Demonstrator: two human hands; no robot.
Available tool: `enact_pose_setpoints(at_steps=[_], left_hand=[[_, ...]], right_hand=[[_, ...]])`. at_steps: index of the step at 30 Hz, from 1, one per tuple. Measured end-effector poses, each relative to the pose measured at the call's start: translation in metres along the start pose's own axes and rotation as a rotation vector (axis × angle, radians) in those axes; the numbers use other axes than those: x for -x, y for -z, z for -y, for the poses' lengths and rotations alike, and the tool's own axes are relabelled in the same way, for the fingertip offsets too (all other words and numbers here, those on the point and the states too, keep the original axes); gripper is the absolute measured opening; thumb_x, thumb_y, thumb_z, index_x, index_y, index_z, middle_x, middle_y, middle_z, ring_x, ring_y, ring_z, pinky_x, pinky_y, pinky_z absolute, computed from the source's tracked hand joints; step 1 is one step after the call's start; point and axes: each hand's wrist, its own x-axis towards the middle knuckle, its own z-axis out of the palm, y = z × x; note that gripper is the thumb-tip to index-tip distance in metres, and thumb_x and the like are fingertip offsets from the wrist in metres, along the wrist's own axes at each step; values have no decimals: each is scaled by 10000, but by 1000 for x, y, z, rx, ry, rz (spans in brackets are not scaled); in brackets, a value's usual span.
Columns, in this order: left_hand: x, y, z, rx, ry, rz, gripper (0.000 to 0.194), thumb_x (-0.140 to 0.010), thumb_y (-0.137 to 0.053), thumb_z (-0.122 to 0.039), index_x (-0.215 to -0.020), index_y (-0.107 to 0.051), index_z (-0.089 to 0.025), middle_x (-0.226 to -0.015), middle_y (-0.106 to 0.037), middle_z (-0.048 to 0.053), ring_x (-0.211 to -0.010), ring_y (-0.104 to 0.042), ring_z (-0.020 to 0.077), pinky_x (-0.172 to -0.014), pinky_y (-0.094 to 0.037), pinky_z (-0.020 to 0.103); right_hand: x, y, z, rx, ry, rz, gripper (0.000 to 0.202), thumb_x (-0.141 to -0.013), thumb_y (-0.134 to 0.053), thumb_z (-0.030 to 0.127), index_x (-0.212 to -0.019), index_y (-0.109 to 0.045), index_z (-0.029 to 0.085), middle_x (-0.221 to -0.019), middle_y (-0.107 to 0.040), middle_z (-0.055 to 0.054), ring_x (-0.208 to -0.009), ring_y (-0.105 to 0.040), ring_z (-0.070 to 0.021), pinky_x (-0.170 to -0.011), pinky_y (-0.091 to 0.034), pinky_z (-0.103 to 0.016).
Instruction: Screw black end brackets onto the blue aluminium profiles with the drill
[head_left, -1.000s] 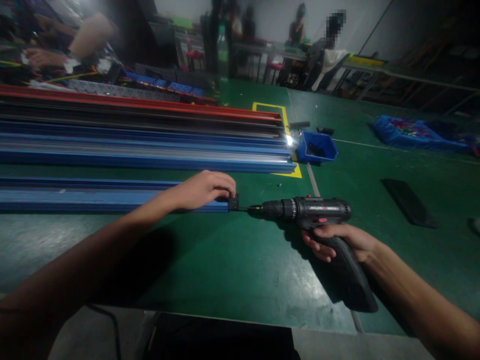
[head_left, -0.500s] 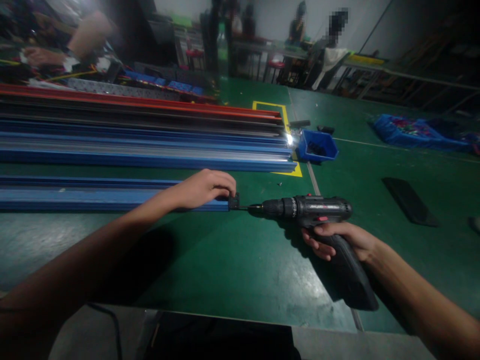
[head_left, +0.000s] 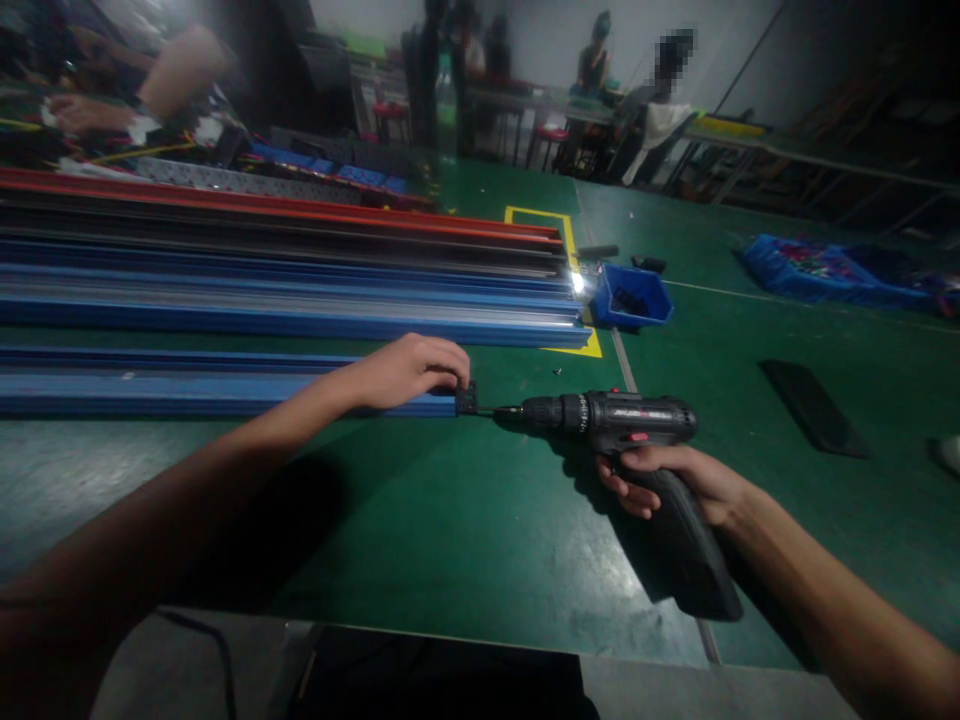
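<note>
In my right hand [head_left: 675,480] is a black cordless drill [head_left: 637,415], gripped round its handle and pointing left. Its long thin bit reaches a small black end cap [head_left: 466,398] at the right end of a blue rail [head_left: 187,390]. My left hand [head_left: 412,368] lies over that rail end, fingers curled down and closed against the end cap. The fingertips are partly hidden, and any screw at the bit's tip is too small to make out.
Behind lie more blue rails [head_left: 300,305] and an orange rail [head_left: 300,208]. A blue bin [head_left: 634,297] of small dark parts stands at their right end. Further right are a flat black object [head_left: 814,410] and a blue tray [head_left: 832,270]. A co-worker's hand [head_left: 90,112] shows at upper left.
The view has shifted very slightly. Both hands, the drill and the end cap keep the same positions relative to each other.
</note>
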Motion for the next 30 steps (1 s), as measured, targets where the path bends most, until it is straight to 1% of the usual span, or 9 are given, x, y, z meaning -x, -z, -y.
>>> enact_pose_setpoints(at_steps=[4,9,12,17,22,26,30], left_hand=[[-3,3,12,4,-13,-1,186,-1012,-601,-255,-936,-758,-192,-1035,-748,48,-967,-702,164,-919,-501,264],[-6,4,13,4,-19,0,191,-1005,-595,-250,-925,-757,-189,-1002,-749,49,-934,-699,163,-897,-507,267],[-7,5,14,5,-28,5,202,-1007,-588,-257,-922,-756,-184,-996,-749,55,-924,-699,162,-894,-509,264],[-7,11,27,2,-18,3,208,-1009,-584,-275,-925,-749,-182,-1008,-749,62,-952,-698,171,-915,-497,276],[-5,16,37,5,-11,4,207,-1014,-589,-292,-921,-738,-182,-1013,-747,58,-959,-695,169,-914,-488,281],[-5,19,37,1,-16,1,200,-1011,-590,-283,-921,-739,-185,-1005,-753,55,-950,-695,168,-909,-493,285],[-5,21,36,-6,-22,-10,196,-1002,-588,-262,-915,-745,-185,-984,-758,52,-942,-700,168,-912,-498,279]], right_hand=[[-4,-5,4,-2,14,-17,200,-933,-770,230,-1004,-759,43,-858,-705,-73,-607,-627,-67,-652,-596,-210],[-5,-6,11,-15,-28,-35,209,-933,-766,230,-1024,-750,43,-858,-700,-75,-587,-611,-62,-630,-589,-199],[-7,-5,16,-18,-29,-38,217,-918,-772,226,-1024,-746,38,-844,-695,-75,-576,-601,-63,-615,-584,-197],[-17,-7,24,-7,-32,-20,202,-919,-765,212,-1029,-734,46,-854,-697,-67,-601,-616,-65,-645,-598,-198],[-31,0,38,29,-49,2,206,-901,-760,205,-1018,-727,38,-852,-701,-68,-578,-603,-56,-614,-588,-183],[-38,8,50,59,-58,22,184,-910,-736,199,-1016,-712,51,-866,-703,-72,-566,-581,-48,-601,-582,-176],[-42,10,53,48,-70,19,204,-892,-749,191,-1011,-720,28,-847,-696,-75,-560,-586,-50,-591,-579,-175]])
